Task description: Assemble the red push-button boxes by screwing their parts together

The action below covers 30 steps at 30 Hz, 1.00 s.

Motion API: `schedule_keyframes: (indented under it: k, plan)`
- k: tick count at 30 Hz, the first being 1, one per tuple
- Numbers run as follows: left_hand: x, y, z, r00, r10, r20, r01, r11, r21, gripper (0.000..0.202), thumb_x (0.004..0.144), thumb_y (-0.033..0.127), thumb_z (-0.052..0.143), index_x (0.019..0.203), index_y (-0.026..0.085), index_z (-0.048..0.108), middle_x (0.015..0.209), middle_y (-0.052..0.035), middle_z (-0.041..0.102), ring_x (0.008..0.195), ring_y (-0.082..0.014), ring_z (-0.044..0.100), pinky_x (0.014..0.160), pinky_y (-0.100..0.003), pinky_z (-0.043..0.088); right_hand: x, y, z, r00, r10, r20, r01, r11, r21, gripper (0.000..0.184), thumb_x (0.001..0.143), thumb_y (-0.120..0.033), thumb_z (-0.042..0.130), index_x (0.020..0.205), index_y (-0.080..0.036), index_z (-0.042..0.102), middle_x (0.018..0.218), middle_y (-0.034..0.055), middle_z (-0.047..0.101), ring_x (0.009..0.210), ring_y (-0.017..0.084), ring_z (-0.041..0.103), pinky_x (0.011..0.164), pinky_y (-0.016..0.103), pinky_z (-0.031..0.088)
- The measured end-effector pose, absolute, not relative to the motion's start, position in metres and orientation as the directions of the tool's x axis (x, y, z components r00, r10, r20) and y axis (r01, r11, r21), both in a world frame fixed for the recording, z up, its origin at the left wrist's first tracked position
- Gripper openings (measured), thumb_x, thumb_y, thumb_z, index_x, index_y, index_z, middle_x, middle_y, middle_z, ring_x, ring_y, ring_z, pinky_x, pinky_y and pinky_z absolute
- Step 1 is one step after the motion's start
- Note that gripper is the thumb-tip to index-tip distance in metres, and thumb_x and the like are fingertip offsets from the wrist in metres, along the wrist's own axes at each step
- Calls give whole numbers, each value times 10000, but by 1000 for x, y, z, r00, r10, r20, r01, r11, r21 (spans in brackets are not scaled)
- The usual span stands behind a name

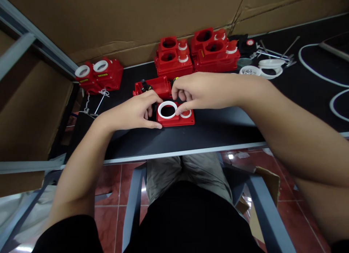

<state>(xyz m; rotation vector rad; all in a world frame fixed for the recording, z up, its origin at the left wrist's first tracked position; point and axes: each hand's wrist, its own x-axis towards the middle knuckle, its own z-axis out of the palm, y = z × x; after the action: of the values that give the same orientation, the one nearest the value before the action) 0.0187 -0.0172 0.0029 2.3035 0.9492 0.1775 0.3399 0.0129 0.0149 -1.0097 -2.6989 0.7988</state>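
A red plastic housing [176, 118] lies on the black table [218, 129] in front of me, with a large white ring [167, 109] seated in its round opening and a smaller white ring [186, 114] beside it. My left hand [136, 113] grips the housing's left end, fingers curled around it. My right hand [201, 91] reaches over from the right, its fingertips pinched at the top edge of the housing near the rings. Just behind my hands lies an open red box part [155, 86].
Stacks of finished red housings [174, 56] [215, 49] stand at the back by the cardboard wall, another pair [99, 74] at the back left. White rings [268, 67], metal rods and white cord [321, 73] lie at the right. The table edge is close to my lap.
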Motion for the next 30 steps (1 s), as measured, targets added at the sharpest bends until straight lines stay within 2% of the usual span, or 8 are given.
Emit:
schedule_keyframes:
  k: [4,7,11,15,23,27,29,30]
  plan:
    - [19,-18,3,728,678,-99,589,-546,596,689,1000,759,981,1385,252,717,1443,-131,745,964,-246,736,879,-404,668,341,11,17,-808,589,-36,517,677,-524,272,1134,-496,798,1202,-232,806,1090,69,840,932,253,718,845,398,459]
    - [18,-17,2,731,676,-92,587,-555,590,665,1001,741,989,1366,257,715,1409,-126,744,952,-251,740,875,-414,678,336,6,13,-819,574,1,489,700,-521,383,1132,-596,807,1216,-223,788,1102,86,839,959,266,720,849,397,469]
    - [18,-16,0,748,661,-63,558,-575,598,650,1021,743,979,1380,263,727,1415,-131,759,977,-257,742,888,-407,686,323,-1,5,-781,619,82,527,724,-445,581,1019,-758,925,1200,-226,776,1204,116,834,986,284,707,809,384,419]
    - [18,-16,1,743,666,-72,568,-569,595,673,1014,765,990,1379,260,735,1425,-130,759,984,-260,748,900,-415,697,318,-4,3,-762,639,109,553,729,-403,542,1021,-703,913,1219,-215,783,1198,122,811,996,298,709,819,392,422]
    - [17,-16,2,726,681,-96,604,-564,563,680,997,800,985,1301,260,705,1292,-92,717,974,-270,738,896,-421,693,321,-5,6,-783,602,158,486,749,-450,483,1022,-626,903,1267,-223,797,1242,102,820,1053,284,728,867,390,488]
    - [17,-17,2,709,697,-108,614,-535,580,700,964,776,1001,1332,258,706,1303,-87,715,955,-262,738,896,-424,688,345,-2,42,-710,700,69,627,674,-390,492,1065,-609,956,1332,-212,843,1345,120,842,1035,266,742,896,421,568]
    - [18,-18,3,701,703,-121,622,-519,587,695,964,726,999,1392,258,715,1347,-94,724,954,-256,745,895,-422,686,373,5,65,-583,811,49,754,563,-339,385,1099,-514,970,1315,-206,890,1298,99,863,976,229,748,877,428,569]
    - [18,-19,3,698,705,-126,625,-514,588,683,964,697,997,1405,258,717,1364,-97,729,958,-255,749,896,-421,685,390,11,75,-485,874,28,828,468,-309,405,1125,-509,964,1399,-216,908,1249,65,877,959,208,757,873,436,546]
